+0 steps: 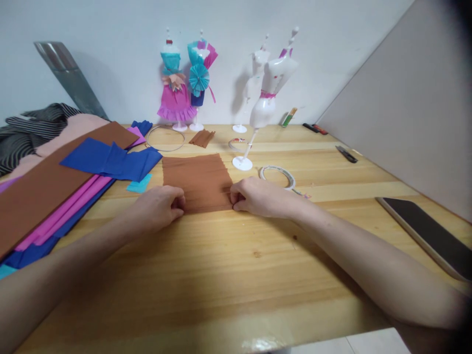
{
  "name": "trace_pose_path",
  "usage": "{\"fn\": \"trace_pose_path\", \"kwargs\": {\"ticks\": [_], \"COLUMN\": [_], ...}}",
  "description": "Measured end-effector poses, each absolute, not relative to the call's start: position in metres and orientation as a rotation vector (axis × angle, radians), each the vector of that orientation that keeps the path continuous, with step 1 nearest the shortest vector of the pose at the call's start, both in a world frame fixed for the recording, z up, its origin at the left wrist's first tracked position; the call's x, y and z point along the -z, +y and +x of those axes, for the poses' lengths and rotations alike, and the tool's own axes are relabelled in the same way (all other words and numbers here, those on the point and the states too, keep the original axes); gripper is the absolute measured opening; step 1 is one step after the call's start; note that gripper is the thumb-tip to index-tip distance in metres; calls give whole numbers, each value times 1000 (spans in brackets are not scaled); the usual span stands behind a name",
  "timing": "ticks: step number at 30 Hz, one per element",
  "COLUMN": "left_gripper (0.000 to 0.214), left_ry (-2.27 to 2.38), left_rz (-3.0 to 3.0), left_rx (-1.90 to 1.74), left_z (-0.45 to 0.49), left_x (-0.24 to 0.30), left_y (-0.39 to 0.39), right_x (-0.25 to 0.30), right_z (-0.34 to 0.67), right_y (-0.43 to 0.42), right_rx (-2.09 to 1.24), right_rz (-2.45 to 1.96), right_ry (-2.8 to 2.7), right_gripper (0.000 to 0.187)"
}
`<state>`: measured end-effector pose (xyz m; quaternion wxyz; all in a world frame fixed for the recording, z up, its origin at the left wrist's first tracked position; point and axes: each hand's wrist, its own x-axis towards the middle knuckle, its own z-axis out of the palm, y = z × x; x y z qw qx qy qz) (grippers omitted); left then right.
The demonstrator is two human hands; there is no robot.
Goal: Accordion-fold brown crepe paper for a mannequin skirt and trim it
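Between the hands, flat on the bench [206, 275], I have a brown sheet [197, 179]; the left hand [158, 206] and the right hand [254, 196] pinch its near corners. Fine creases already cross it, so I judge it partly worked, and it sits on no figure yet. Just beyond lies a smaller creased piece [202, 138]. Past the right hand stand two mostly bare mannequins [262, 112]; beyond the left, two dressed figures [176, 101]. Far left, a flask-like cylinder [75, 81] hides any contents from me.
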<state>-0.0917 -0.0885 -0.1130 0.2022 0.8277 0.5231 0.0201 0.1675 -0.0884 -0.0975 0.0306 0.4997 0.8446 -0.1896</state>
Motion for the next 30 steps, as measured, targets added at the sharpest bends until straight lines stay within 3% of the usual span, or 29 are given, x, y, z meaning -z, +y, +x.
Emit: {"fn": "trace_pose_path", "kwargs": {"ticks": [30], "left_gripper": [9], "left_ry": [1514], "left_rz": [2321], "left_rx": [-74], "left_z": [-88], "left_x": [111], "left_y": [-93], "right_x": [92], "right_z": [159], "right_y": [-107], "right_rx": [129], "right_rz": [1317], "right_ry": [2720], "right_gripper": [16]}}
